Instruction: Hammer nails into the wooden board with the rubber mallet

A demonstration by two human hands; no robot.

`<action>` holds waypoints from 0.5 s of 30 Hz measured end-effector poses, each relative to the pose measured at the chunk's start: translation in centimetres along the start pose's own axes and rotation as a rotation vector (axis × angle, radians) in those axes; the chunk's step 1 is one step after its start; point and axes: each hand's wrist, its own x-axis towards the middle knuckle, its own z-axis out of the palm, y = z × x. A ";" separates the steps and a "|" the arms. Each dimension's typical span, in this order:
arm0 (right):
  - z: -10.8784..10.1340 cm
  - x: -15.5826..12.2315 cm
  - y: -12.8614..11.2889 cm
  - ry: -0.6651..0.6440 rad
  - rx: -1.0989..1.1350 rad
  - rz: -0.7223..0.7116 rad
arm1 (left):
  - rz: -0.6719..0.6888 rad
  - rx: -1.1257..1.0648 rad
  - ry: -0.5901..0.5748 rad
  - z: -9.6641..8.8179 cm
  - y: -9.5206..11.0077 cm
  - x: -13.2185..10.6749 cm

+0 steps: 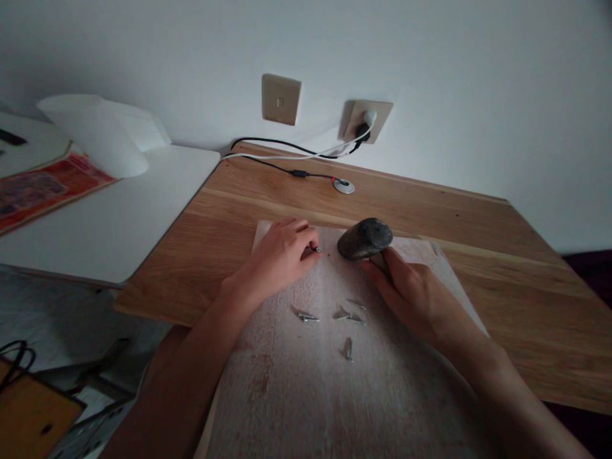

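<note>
Working at a pale board (306, 382) laid flat on the wooden tabletop (478, 255), I have loose nails (349, 349) lying nearest me, within easy reach of my 2 hands. Beyond them my right hand (411, 296) grips a dark stone (366, 238), fingers closed around its near end, the heavy part just right of 1 nail (316, 249). My left hand (280, 255) has its fingers pinched together on that nail, steadying it against the board. Farther back, a cable (296, 172) runs to the wall socket (366, 120).

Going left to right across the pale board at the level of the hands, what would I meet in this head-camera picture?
Left hand, small nail it pinches, dark stone, right hand gripping that stone.
</note>
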 end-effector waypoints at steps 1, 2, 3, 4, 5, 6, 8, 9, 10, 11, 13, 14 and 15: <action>0.0 0.0 0.0 -0.003 -0.003 0.000 | 0.000 -0.006 0.005 0.0 -0.1 0.0; -0.1 0.0 0.0 -0.008 -0.003 -0.001 | 0.001 -0.013 0.011 0.1 -0.1 0.0; -0.1 0.0 0.0 -0.015 0.000 -0.002 | 0.002 -0.020 0.018 0.1 -0.2 0.1; -0.1 0.0 -0.1 -0.017 0.002 -0.001 | 0.004 -0.025 0.023 0.2 -0.3 0.1; -0.1 0.0 -0.1 -0.019 0.004 0.006 | 0.008 -0.027 0.028 0.2 -0.4 0.1; -0.1 0.0 -0.1 -0.021 0.004 0.014 | 0.010 -0.025 0.029 0.2 -0.4 0.1; 0.0 0.0 0.0 -0.023 0.004 0.029 | 0.014 -0.013 0.022 0.1 -0.4 0.1; 0.1 0.0 0.0 -0.023 0.004 0.034 | 0.017 -0.005 0.018 0.1 -0.4 0.1; 0.1 0.0 0.0 -0.026 0.005 0.039 | 0.021 0.003 0.013 0.0 -0.3 0.1; 0.1 0.0 0.0 -0.028 0.005 0.043 | 0.023 0.012 0.005 0.0 -0.3 0.1; 0.1 0.0 -0.1 -0.030 0.009 0.048 | 0.028 0.025 -0.014 -0.2 -0.3 0.0; 0.0 0.0 -0.2 -0.032 0.018 0.047 | 0.029 0.029 -0.024 -0.2 -0.3 0.1; -0.1 0.1 -0.2 -0.033 0.029 0.045 | 0.030 0.029 -0.033 -0.2 -0.3 0.1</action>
